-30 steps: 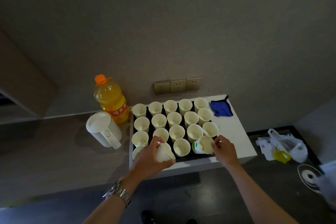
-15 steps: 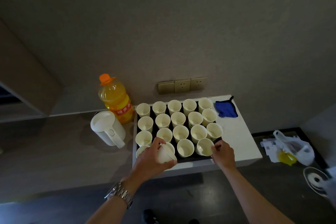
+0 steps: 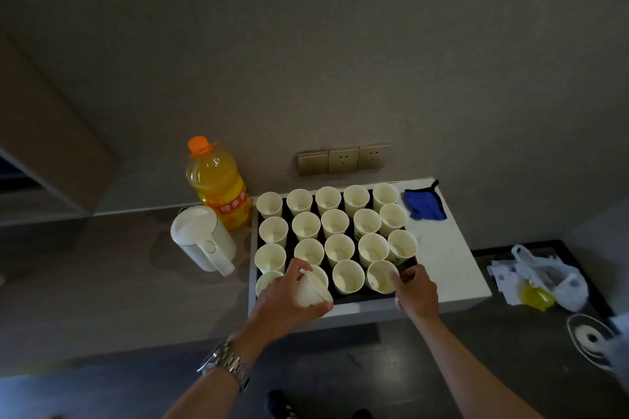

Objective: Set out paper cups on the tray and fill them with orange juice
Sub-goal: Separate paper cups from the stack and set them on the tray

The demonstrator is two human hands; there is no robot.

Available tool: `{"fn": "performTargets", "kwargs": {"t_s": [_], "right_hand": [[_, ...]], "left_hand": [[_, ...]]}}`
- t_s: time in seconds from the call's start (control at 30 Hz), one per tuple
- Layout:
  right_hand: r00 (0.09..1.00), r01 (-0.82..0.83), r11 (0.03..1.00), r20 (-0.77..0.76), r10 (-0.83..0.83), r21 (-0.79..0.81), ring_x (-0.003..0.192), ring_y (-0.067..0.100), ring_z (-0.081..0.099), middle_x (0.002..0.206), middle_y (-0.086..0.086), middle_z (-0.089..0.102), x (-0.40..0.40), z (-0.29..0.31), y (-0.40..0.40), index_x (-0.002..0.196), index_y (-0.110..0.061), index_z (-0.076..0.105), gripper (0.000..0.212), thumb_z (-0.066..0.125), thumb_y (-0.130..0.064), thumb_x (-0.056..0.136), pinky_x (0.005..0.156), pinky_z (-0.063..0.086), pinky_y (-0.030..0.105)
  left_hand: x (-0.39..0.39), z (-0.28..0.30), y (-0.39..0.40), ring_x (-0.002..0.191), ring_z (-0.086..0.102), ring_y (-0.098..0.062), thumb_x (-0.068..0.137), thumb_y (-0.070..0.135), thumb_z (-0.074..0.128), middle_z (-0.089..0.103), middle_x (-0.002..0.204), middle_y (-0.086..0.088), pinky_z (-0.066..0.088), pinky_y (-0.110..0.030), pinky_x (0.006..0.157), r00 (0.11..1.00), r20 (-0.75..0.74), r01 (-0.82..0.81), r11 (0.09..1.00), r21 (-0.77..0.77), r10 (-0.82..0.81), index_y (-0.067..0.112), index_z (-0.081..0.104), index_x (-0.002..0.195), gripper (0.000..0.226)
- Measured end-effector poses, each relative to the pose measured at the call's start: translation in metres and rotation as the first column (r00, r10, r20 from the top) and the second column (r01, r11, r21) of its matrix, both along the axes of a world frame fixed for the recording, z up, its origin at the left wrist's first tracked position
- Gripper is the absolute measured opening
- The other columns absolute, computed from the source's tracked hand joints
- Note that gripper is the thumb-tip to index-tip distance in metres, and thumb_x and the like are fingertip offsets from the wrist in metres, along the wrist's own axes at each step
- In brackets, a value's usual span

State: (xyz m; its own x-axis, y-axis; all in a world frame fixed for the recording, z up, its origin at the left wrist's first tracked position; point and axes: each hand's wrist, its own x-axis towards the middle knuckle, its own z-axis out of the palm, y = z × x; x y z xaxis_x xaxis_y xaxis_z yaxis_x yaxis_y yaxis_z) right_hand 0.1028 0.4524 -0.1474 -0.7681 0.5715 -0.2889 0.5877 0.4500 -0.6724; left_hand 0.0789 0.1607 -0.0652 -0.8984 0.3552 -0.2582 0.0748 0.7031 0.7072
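- Dim grey walls and a dark tabletop [image 3: 102,282] surround a white slab [image 3: 449,265] carrying the black tray [image 3: 347,299].
- Left hand [image 3: 286,299] curls round a small stack of paper cups [image 3: 311,289], tilted on its side over the tray's near edge, just above the near-row gap second from the left.
- Right hand [image 3: 417,292] rests fingertips against the near-right cup [image 3: 381,277], thumb and fingers lightly closed on its rim and wall (how firmly, I cannot tell).
- Tray cups [image 3: 337,224] stand upright in rows, all looking empty; one near-row cup sits partly hidden behind the left hand.
- Juice bottle [image 3: 218,187], capped and nearly full, stands behind a white kettle [image 3: 204,241], left of the tray.
- Handling, as a guess: the cups are light, thin and easily crushed or tipped, so hold them low on the wall with a gentle pinch; nested ones may stick. The bottle looks heavy, best gripped round its body.
- Against a second ago: the near-right cup lay tilted in the right hand and now stands upright; the left hand's stack has barely shifted.
- Further out: blue cloth [image 3: 425,204], wall sockets [image 3: 343,160], plastic bag [image 3: 544,279].
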Motion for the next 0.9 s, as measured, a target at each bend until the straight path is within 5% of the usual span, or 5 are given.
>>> {"fn": "performTargets", "kwargs": {"t_s": [0.1,0.2,0.33,0.43,0.9], "right_hand": [[0.993,0.083,0.995,-0.09,-0.078,0.062,0.074,0.021,0.063,0.085,-0.002,0.063,0.008,0.02,-0.009,0.105,-0.018,0.046,0.036,0.064,-0.047,0.094,0.06,0.044,0.03],[0.971,0.062,0.996,-0.235,-0.047,0.057,0.066,0.01,0.059,0.074,-0.007,0.061,0.015,0.038,-0.029,0.094,-0.02,0.052,0.022,0.061,-0.039,0.097,0.056,0.04,0.023],[0.948,-0.273,0.953,-0.207,0.243,-0.133,0.056,0.002,0.056,0.061,-0.005,0.059,0.019,0.044,-0.054,0.074,-0.02,0.061,0.029,0.06,-0.034,0.1,0.06,0.043,0.019],[0.887,-0.461,0.824,-0.141,0.44,-0.329,0.054,0.006,0.056,0.064,0.006,0.065,0.023,0.05,-0.065,0.082,-0.012,0.07,0.036,0.057,-0.039,0.101,0.058,0.048,0.025],[0.958,-0.286,0.839,-0.116,0.262,-0.463,0.05,0.017,0.057,0.058,0.005,0.063,0.038,0.062,-0.034,0.085,-0.009,0.073,0.017,0.067,-0.019,0.097,0.051,0.05,0.027]], "left_hand": [[0.0,0.002,0.002,0.102,0.06,-0.007,0.067,0.071,0.08,0.057,0.117,0.018,0.051,-0.019,0.073,1.0,0.008,-0.003,1.0,0.008,0.003,0.048,0.033,0.123,0.077],[0.001,0.005,0.006,0.101,0.06,-0.006,0.068,0.07,0.081,0.057,0.118,0.02,0.045,-0.014,0.07,1.0,-0.005,-0.001,1.0,0.008,0.001,0.049,0.033,0.123,0.076],[0.001,0.008,0.015,0.099,0.06,-0.004,0.067,0.07,0.082,0.058,0.114,0.024,0.042,-0.013,0.069,0.999,-0.02,0.035,0.999,0.003,-0.035,0.051,0.038,0.123,0.074],[0.0,0.009,0.024,0.101,0.061,-0.002,0.064,0.071,0.082,0.059,0.115,0.025,0.045,-0.014,0.073,0.996,-0.039,0.077,0.997,0.008,-0.077,0.049,0.043,0.125,0.076],[0.005,0.009,0.068,0.106,0.059,0.005,0.065,0.068,0.083,0.061,0.119,0.025,0.054,-0.022,0.086,0.973,-0.074,0.223,0.974,0.045,-0.22,0.045,0.048,0.133,0.079]]}}
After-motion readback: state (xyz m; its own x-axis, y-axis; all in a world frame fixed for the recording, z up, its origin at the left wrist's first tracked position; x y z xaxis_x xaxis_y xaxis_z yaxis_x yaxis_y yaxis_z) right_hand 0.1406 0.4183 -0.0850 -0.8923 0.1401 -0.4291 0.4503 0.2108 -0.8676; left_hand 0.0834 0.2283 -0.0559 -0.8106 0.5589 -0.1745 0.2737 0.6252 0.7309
